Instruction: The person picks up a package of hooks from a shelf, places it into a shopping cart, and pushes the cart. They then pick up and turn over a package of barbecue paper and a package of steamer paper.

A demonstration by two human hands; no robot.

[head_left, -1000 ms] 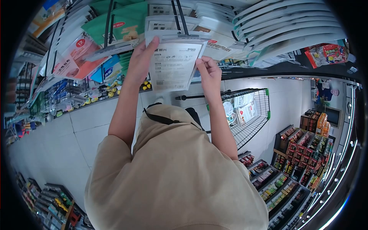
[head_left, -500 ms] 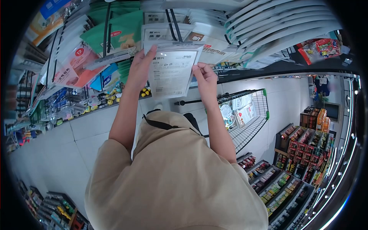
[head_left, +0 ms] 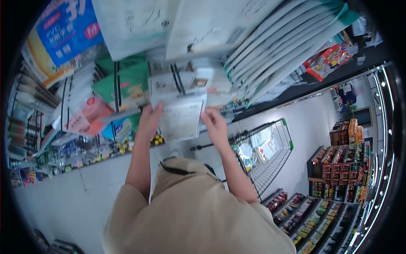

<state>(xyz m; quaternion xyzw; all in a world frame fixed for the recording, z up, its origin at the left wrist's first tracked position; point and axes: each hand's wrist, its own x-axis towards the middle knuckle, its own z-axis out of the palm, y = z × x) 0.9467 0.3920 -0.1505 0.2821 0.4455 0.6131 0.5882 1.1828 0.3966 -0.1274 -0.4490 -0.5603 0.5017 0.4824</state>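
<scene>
A flat white packet [head_left: 181, 120] with printed text hangs at the front of a rack hook, its print blurred now. My left hand [head_left: 149, 122] grips its left edge, thumb on the face. My right hand [head_left: 215, 125] pinches the upper right edge between thumb and fingers. Right behind it, more white packets [head_left: 167, 83] hang on the dark double hook [head_left: 177, 79]. Green packets [head_left: 126, 86] hang on the left of these.
Large pale packages [head_left: 207, 27] and a blue glove pack [head_left: 67, 31] hang above. A fanned row of pale packets [head_left: 275, 46] is at upper right. A wire shopping cart [head_left: 291, 146] with goods inside stands at my right, near stocked shelves [head_left: 311, 216].
The view has tilted up and turned, so the rack, cart and my hands appear lower and the upper packages show more. Both hands keep hold of the white packet.
</scene>
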